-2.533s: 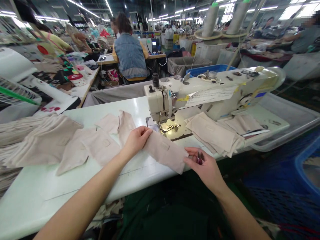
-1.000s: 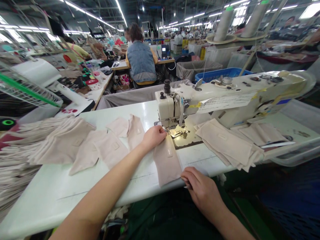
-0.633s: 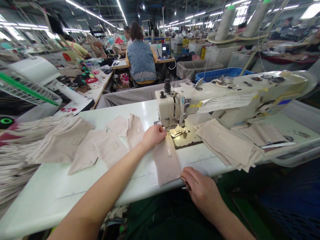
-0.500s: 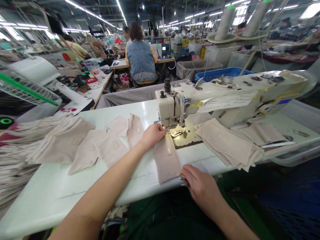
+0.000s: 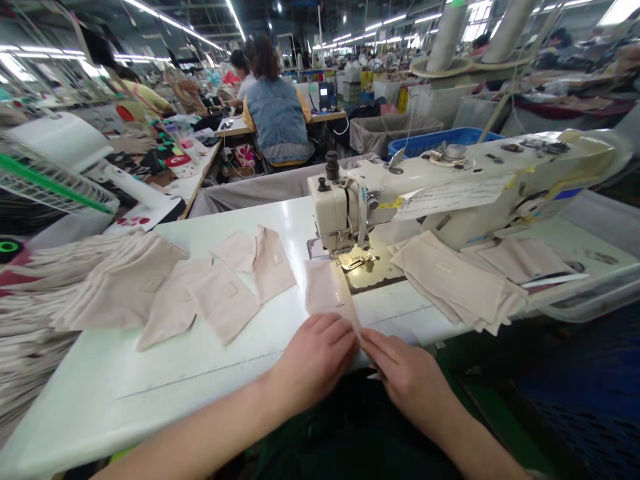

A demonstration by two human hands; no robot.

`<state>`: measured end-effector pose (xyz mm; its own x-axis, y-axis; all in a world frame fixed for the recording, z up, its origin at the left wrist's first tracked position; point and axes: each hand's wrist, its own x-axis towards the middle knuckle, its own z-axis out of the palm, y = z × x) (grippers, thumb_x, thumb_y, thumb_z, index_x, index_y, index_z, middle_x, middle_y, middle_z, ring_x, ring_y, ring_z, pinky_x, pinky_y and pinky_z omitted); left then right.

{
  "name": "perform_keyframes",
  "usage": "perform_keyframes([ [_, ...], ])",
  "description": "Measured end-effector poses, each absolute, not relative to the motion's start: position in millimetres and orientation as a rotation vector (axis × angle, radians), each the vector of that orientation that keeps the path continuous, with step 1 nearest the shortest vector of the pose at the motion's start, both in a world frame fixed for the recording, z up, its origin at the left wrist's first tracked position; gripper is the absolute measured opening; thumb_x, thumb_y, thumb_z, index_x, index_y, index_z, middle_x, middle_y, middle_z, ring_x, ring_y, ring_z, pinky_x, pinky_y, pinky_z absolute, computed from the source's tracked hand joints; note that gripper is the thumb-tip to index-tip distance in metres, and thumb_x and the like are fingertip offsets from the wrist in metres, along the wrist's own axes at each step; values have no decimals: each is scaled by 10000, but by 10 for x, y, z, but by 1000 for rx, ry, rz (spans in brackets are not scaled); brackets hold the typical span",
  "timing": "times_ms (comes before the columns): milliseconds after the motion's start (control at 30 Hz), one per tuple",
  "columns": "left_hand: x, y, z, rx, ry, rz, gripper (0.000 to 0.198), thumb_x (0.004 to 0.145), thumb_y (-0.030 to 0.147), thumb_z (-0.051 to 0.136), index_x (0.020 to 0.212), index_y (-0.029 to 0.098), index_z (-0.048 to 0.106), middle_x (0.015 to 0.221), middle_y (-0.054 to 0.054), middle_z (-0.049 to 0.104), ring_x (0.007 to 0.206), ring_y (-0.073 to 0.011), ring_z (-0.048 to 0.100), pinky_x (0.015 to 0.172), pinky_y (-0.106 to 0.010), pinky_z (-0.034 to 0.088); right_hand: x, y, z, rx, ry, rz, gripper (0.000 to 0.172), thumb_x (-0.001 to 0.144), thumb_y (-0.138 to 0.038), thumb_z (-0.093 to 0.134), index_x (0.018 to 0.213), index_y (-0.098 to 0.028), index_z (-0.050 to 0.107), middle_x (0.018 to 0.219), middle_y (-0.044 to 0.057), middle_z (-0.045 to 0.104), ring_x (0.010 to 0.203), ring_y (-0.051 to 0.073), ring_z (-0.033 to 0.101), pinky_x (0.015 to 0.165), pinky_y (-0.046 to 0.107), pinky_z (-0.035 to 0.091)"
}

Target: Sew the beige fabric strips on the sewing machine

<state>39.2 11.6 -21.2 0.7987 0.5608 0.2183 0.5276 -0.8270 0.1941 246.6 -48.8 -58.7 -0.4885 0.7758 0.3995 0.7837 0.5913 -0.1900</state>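
A narrow beige fabric piece (image 5: 325, 288) lies on the white table (image 5: 200, 360), its far end at the presser foot (image 5: 353, 261) of the cream sewing machine (image 5: 450, 183). My left hand (image 5: 314, 357) covers the piece's near end, fingers bent down and pressed together on the cloth. My right hand (image 5: 406, 373) meets it from the right, fingertips pinching the same near edge. A small pale tip (image 5: 373, 377) shows under the right hand; I cannot make out what it is.
Several loose beige pieces (image 5: 220, 287) lie left of the machine, and a big stack (image 5: 60, 293) fills the table's left end. More folded pieces (image 5: 450, 277) sit under the machine arm. A clear bin (image 5: 595, 293) stands right. Other people work at tables behind.
My left hand has left the presser foot and come back to the fabric's near end, beside my right hand. The fabric now lies straight toward the needle.
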Motion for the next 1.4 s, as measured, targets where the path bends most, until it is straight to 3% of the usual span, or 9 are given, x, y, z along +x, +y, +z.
perform_keyframes([
  [200, 227, -73, -393, 3011, 796, 342, 372, 969, 173, 456, 1332, 135, 529, 1295, -133, 638, 1207, -275, 590, 948, -402, 559, 2486, -446, -623, -1274, -2402, 15, 436, 884, -23, 385, 1219, -94, 656, 1267, 143, 677, 860, 214, 708, 726, 320, 578],
  [600, 266, 242, -245, 2942, 813, 353, 259, 1007, 246, 429, 1168, 161, 612, 1134, -118, 667, 1121, -248, 619, 932, -398, 582, 2400, -138, -471, -1416, -2458, 162, 434, 900, -34, 425, 1252, -158, 645, 1330, 127, 635, 910, 211, 710, 774, 322, 577],
  [800, 242, 398, -273, 2936, 796, 377, 286, 1000, 250, 453, 1228, 161, 600, 1260, -135, 637, 1161, -252, 605, 987, -421, 552, 2369, 35, -423, -1474, -2486, 212, 402, 952, -81, 413, 1284, -172, 620, 1337, 128, 626, 983, 216, 697, 807, 320, 565],
  [1400, 210, 839, -285, 2929, 838, 414, 307, 1013, 316, 441, 1210, 154, 612, 1183, -135, 659, 1157, -260, 600, 989, -437, 540, 2293, 463, -304, -1565, -2485, 254, 348, 1011, -159, 407, 1301, -209, 594, 1327, 79, 605, 1002, 194, 666, 795, 287, 520],
])
